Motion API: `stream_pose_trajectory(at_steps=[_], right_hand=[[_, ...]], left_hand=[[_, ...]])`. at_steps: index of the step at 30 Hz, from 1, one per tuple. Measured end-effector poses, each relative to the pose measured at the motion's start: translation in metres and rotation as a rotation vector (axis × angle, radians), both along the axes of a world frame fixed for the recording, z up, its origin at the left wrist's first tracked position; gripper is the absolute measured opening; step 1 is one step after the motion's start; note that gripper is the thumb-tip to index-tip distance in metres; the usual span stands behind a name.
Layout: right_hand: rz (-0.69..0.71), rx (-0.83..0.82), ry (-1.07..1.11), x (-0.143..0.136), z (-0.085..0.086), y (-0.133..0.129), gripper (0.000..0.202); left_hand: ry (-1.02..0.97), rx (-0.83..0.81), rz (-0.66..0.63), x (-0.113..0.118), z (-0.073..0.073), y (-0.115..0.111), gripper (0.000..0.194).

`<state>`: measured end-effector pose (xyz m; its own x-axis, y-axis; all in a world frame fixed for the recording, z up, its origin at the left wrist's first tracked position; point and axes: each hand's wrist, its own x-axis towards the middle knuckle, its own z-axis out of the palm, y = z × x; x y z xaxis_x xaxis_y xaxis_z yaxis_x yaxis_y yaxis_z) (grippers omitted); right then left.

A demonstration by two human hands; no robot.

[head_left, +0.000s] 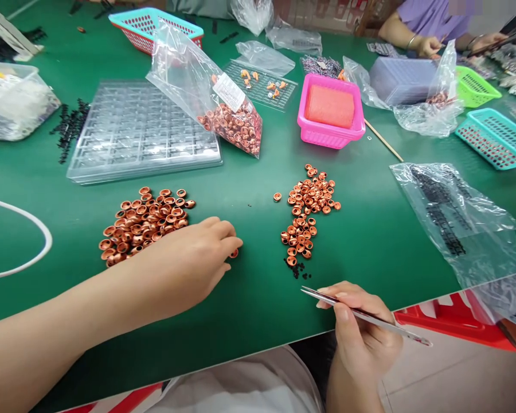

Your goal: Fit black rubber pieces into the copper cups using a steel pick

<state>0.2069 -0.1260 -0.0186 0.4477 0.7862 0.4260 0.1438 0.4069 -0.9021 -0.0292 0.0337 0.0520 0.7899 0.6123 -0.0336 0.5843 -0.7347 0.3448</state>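
My right hand grips metal tweezers, their tips pointing left near a small heap of tiny black pieces. Just beyond those lies a pile of small copper-coloured cups with holes, spread in two clumps. My left hand is closed, back of the hand up, with one copper cup peeking out at its fingertips. Part of a larger pile of copper cups is hidden behind my left hand and forearm.
Stacked clear trays stand behind the left pile, with a bag of copper cups leaning over them. A pink basket holds an orange block. At right lies a bag of black parts. Across the table is another person's hand.
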Motion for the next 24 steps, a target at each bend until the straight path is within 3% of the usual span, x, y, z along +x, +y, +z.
stream_pose_trajectory(at_steps=[3,6,12,16,24], right_hand=[[0.014,-0.006,-0.022,0.001,0.001,0.0,0.023],[0.019,-0.006,-0.034,0.001,0.002,0.001,0.023],[-0.004,0.006,-0.059,0.0,0.001,0.001,0.02],[-0.006,0.027,-0.074,0.0,-0.001,0.001,0.02],[-0.026,0.028,-0.079,-0.002,0.0,0.001,0.023]], left_hand=[[0.093,0.066,-0.043,0.008,0.007,-0.001,0.025],[0.018,-0.023,-0.064,0.033,0.009,-0.008,0.022],[-0.054,-0.215,0.011,0.074,-0.013,-0.014,0.019],[-0.109,-0.23,0.037,0.079,-0.023,-0.012,0.02],[-0.178,-0.219,-0.016,0.08,-0.027,-0.012,0.012]])
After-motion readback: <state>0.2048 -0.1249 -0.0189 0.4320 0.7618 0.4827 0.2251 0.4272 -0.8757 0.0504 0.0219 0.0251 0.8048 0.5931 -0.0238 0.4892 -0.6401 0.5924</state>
